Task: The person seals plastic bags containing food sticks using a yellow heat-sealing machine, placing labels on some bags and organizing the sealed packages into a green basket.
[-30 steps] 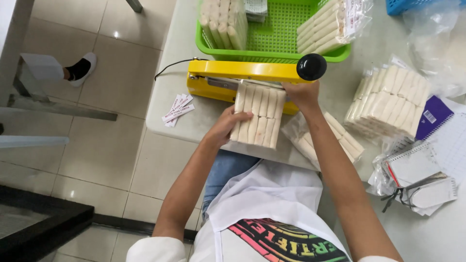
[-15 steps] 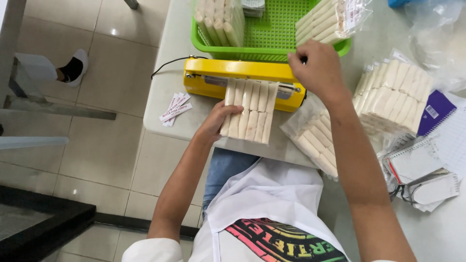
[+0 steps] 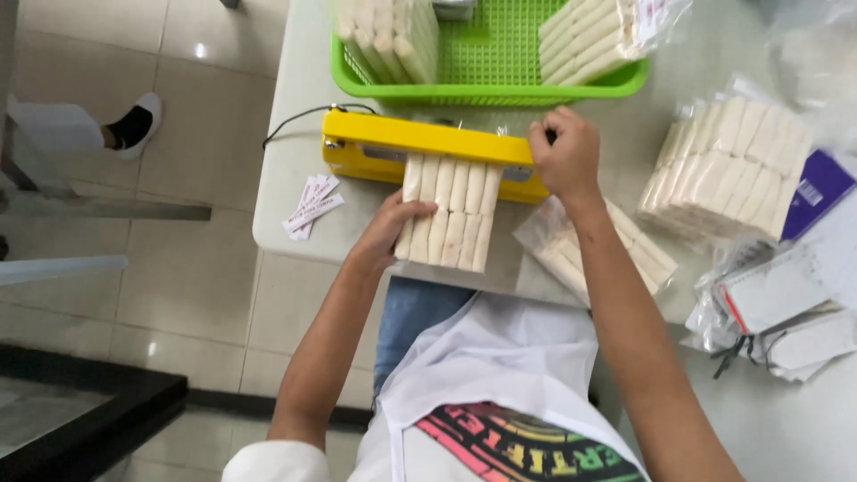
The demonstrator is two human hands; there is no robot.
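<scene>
The right hand (image 3: 562,156) is curled shut on the knob at the end of the yellow sealer (image 3: 428,153), pushing its bar down. The sealer sits near the front edge of the surface (image 3: 295,178), with a green basket (image 3: 500,85) just behind it. A clear bag of pale rolls (image 3: 446,214) has its top end under the bar. The left hand (image 3: 386,230) lies half open, fingers flat along the bag's left side. To do this well, keep the bag straight and flat, hold it steady, and press the bar down evenly. Keep fingers away from the bar.
</scene>
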